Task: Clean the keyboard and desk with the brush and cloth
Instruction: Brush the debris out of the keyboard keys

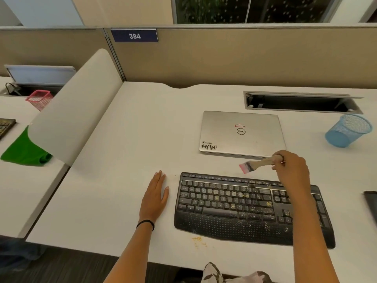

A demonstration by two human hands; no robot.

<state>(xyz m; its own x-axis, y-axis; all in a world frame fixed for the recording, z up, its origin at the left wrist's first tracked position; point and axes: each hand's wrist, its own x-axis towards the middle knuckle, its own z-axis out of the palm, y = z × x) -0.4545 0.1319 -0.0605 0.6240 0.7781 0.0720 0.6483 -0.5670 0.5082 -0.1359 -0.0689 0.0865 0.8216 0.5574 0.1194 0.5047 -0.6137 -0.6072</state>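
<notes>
A black keyboard (234, 207) lies on the white desk (132, 139), speckled with yellowish crumbs, mostly on its right half. My right hand (291, 170) grips the wooden handle of a small brush (257, 163), whose pink-tipped bristles point left just above the keyboard's top edge. My left hand (155, 197) rests flat on the desk, fingers straight, just left of the keyboard. A green cloth (24, 150) lies on the neighbouring desk at far left, partly behind the curved divider. More crumbs (197, 241) sit on the desk below the keyboard.
A shut silver laptop (242, 133) lies behind the keyboard. A blue mesh cup (346, 130) stands at the right, behind it an open cable tray (302, 103). A curved white divider (75, 111) separates the left desk, with a pink mesh cup (39, 99). A dark object (372, 203) at the right edge.
</notes>
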